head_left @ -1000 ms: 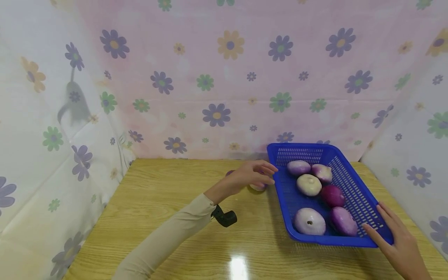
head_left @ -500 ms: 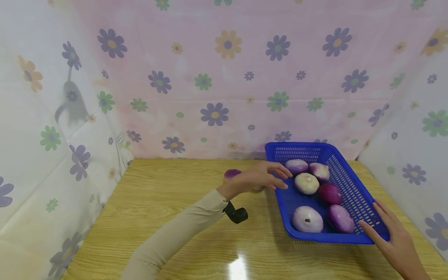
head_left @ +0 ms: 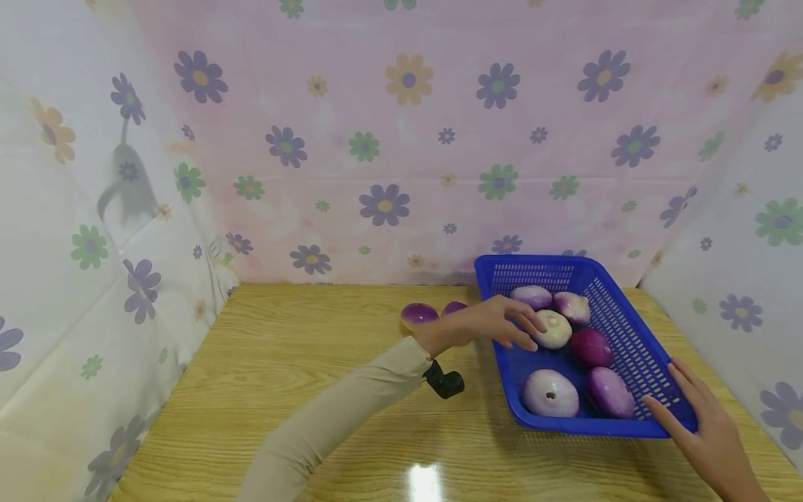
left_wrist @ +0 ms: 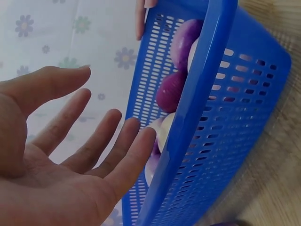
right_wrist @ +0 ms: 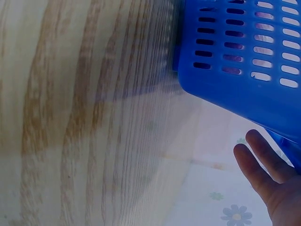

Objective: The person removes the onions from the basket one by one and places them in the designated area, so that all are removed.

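Note:
A blue slotted plastic basket [head_left: 633, 335] stands at the right of the wooden table [head_left: 301, 376] and holds several peeled onions, white and purple. My left hand [head_left: 502, 324] reaches over the basket's left rim with straight, spread fingers, empty, its fingertips [head_left: 533, 337] next to a whitish onion [head_left: 555, 329]. In the left wrist view the left hand [left_wrist: 70, 165] shows an open, empty palm beside the basket wall [left_wrist: 225, 117]. My right hand [head_left: 696, 411] rests flat against the basket's near right corner. Two purple onions [head_left: 419, 313] lie on the table left of the basket.
Flowered cloth [head_left: 389, 139] walls the table on the back, left and right. A black wrist camera mount [head_left: 445, 383] hangs under my left sleeve. Bare wood [right_wrist: 84, 113] stretches along the front and left of the table.
My left hand has left the onion on the table and moved right, over the basket rim, towards the whitish onion. The right hand stays at the basket's corner.

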`<state>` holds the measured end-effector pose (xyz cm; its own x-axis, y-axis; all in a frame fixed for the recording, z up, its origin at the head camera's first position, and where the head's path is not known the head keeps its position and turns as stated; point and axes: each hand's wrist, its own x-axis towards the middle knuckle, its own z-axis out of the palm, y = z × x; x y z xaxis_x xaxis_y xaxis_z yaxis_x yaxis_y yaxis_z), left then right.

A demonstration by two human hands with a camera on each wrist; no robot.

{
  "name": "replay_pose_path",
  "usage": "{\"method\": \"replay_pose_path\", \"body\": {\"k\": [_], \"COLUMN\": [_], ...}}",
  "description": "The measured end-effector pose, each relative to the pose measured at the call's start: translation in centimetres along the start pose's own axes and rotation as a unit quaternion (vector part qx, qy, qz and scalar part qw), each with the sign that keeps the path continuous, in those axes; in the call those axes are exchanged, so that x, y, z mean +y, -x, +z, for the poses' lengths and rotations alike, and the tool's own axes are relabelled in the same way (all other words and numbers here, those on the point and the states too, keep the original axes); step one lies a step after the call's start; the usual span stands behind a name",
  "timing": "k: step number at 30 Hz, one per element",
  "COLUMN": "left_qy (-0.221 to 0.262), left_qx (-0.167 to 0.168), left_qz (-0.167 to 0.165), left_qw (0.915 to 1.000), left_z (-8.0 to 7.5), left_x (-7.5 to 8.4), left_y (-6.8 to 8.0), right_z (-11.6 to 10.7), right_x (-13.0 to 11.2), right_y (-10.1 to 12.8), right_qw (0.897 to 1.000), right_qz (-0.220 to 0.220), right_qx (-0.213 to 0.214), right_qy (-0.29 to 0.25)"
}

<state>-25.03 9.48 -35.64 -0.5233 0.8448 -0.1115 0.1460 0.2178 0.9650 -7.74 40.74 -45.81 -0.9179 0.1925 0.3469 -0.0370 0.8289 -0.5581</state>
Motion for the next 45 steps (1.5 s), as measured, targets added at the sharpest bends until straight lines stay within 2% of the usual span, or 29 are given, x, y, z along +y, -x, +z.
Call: {"method": "replay_pose_path", "body": {"k": [5,12,18,25,32,36,40,45], "left_qy": [-0.035,-0.08,-0.11,-0.129,-0.14,-0.148,-0.174,-0.203], "left_qx": [-0.016,-0.091,-0.127,-0.14,-0.151,-0.165,-0.183,-0.191], "left_qz": [-0.004,-0.006,-0.035,-0.061,-0.125,-0.148,-0.151,-0.13], "left_qw": [0.9992,0.9926,0.9852,0.9798,0.9707,0.9639,0.9558,0.9514], "left_z": [0.5,1.4,2.5,3.1,4.0,4.7,5.3,5.7], "left_x": [-0.1,-0.3,-0.8,-1.3,-1.9,-2.1,-2.3,-2.8], "left_y": [-1.5,-3.9,-5.4,-6.4,-7.1,-7.4,-7.5,-7.5], "right_z": [-0.1,0.0,0.1,0.0,-0.1,0.0,0.1,0.0], "right_x": [0.1,0.4,0.3,0.2,0.2,0.3,0.3,0.2], "right_y": [0.1,0.4,0.5,0.4,0.4,0.3,0.3,0.2], "right_qw": [1.0,1.0,1.0,1.0,1.0,1.0,1.0,1.0], "right_qz": [0.003,-0.008,-0.007,-0.006,-0.004,-0.01,-0.013,-0.011], "right_qx": [0.0,0.012,0.012,0.007,0.003,0.006,0.009,0.008], "right_qy": [0.005,0.006,0.003,-0.004,-0.005,-0.004,-0.005,-0.009]}}
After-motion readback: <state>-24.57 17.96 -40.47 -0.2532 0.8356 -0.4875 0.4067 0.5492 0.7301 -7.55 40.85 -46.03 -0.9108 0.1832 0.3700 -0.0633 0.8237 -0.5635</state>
